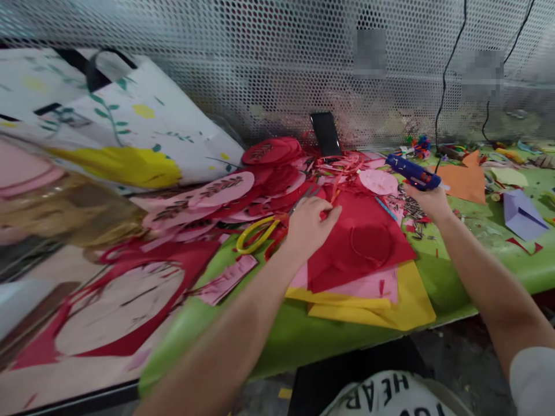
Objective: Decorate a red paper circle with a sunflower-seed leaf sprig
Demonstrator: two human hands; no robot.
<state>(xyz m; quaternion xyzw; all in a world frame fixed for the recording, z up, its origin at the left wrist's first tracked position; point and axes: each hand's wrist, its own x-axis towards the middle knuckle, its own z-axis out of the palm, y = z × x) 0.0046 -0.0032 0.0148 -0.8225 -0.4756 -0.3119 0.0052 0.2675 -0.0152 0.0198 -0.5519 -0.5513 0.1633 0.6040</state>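
Observation:
My left hand [309, 227] rests on a red sheet of paper [359, 242], fingers curled and pinching near its upper left corner, right beside yellow-handled scissors [256, 232]. My right hand [427, 202] is closed around a blue glue gun [411, 171], held just above the table to the right of the red sheet. Under the red sheet lie pink and yellow sheets [390, 306].
A green table [295, 335] carries red and pink paper discs [271, 151], a black phone [326, 134] leaning on the perforated metal wall, an orange paper [466, 180], a purple folded paper [522, 215] and a patterned bag [143, 133] at left.

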